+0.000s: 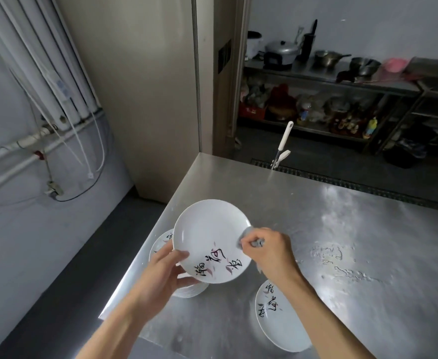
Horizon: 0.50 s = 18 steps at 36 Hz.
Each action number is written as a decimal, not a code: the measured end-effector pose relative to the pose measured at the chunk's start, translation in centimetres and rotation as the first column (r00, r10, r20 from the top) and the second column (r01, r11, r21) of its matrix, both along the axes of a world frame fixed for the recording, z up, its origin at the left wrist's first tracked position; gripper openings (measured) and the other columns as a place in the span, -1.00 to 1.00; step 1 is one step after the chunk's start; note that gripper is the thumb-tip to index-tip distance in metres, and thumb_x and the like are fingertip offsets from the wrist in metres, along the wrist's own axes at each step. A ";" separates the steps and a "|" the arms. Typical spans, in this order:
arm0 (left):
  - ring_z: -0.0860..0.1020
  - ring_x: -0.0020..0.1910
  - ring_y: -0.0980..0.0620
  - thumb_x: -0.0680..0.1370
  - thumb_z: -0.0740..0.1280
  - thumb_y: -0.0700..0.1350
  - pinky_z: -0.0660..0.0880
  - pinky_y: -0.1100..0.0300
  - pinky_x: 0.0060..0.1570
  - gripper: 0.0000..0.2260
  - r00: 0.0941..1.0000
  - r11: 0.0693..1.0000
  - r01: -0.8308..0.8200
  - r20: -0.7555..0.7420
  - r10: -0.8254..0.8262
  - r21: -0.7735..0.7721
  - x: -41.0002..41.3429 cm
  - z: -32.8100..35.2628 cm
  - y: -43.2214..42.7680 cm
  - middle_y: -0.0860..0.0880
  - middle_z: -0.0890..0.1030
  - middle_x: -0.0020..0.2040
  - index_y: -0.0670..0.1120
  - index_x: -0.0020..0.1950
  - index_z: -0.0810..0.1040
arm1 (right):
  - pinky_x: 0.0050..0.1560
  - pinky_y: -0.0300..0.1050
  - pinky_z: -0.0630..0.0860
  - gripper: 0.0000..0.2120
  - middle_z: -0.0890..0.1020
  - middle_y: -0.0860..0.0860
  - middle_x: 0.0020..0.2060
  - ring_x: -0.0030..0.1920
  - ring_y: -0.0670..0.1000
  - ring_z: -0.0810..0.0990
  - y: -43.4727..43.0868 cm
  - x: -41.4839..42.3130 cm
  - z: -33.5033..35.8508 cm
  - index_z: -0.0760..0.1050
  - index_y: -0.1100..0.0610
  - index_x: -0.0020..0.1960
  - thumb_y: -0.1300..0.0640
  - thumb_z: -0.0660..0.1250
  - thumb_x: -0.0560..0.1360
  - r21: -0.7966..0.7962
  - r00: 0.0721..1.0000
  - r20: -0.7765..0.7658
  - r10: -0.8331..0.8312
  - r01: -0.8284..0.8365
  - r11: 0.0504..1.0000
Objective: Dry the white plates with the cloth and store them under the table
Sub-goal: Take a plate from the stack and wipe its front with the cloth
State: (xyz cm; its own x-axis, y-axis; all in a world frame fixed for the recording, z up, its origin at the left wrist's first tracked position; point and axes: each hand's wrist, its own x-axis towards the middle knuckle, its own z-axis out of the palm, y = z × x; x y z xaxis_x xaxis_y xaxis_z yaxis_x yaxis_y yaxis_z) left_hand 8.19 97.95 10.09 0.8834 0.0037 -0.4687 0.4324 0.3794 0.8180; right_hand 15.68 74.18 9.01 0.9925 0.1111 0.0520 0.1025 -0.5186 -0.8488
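So the drying part is happening right now: the left hand (164, 270) is gripping 1 white plate (210, 234) by its near-left rim, thumb on top, holding it tilted above the table (342, 216). The right hand (267, 251) is pinching a bunched grey cloth (247, 233) against the plate's right edge. A stack of plates (161, 242) is sitting underneath and 1 more plate (277, 325) is lying near the front. Nothing's looking stored yet, so I'm guessing most of it is left.

left grip (166, 270): thumb over the plate (210, 229) rim, fingers curled underneath
right grip (267, 252): bunched round the cloth (247, 234), at the plate's right edge
forearms (124, 325): both bare, angling in from the near side
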 end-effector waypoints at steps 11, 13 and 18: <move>0.71 0.10 -0.34 0.60 0.22 -0.48 0.71 -0.05 -0.11 -0.47 0.999 0.999 0.006 0.036 -0.004 -0.048 0.3 -0.8 -0.5 -0.23 0.70 0.22 0.02 0.41 0.54 | -0.34 -0.29 0.52 -0.82 0.66 -0.15 -0.21 -0.31 -0.13 0.63 0.6 0.4 1.4 0.67 -0.03 -0.26 0.23 0.54 0.41 -0.025 0.994 0.111 -0.026 0.029 0.999; 0.69 0.12 -0.37 0.60 0.20 -0.49 0.72 -0.09 -0.08 -0.51 0.997 0.994 -0.067 0.040 0.070 -0.081 0.6 -1.3 -0.6 -0.27 0.68 0.24 -0.07 0.41 0.54 | -0.42 -0.30 0.52 -0.80 0.66 -0.24 -0.18 -0.39 -0.14 0.63 1.2 -1.3 0.4 0.67 -0.05 -0.25 0.24 0.52 0.42 0.008 0.999 0.036 0.025 -0.026 1.000; 0.62 0.25 -0.42 0.57 0.19 -0.52 0.68 -0.19 0.08 -0.48 0.989 0.983 -0.148 0.001 0.149 -0.111 -0.7 -2.5 -2.7 -0.24 0.67 0.27 -0.08 0.43 0.49 | -0.38 -0.40 0.43 -0.73 0.63 -0.10 -0.28 -0.40 -0.20 0.58 1.9 -1.1 0.0 0.63 -0.05 -0.34 0.28 0.53 0.41 0.021 0.998 0.034 -0.045 0.044 0.999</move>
State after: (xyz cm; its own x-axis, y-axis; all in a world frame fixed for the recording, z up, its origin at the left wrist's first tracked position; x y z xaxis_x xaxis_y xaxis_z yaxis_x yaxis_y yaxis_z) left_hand 7.45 95.21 7.62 0.8813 0.0839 -0.4651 0.3568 0.5272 0.7712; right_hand 14.59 76.04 9.01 0.9940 0.0656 0.0880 0.1092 -0.5057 -0.8558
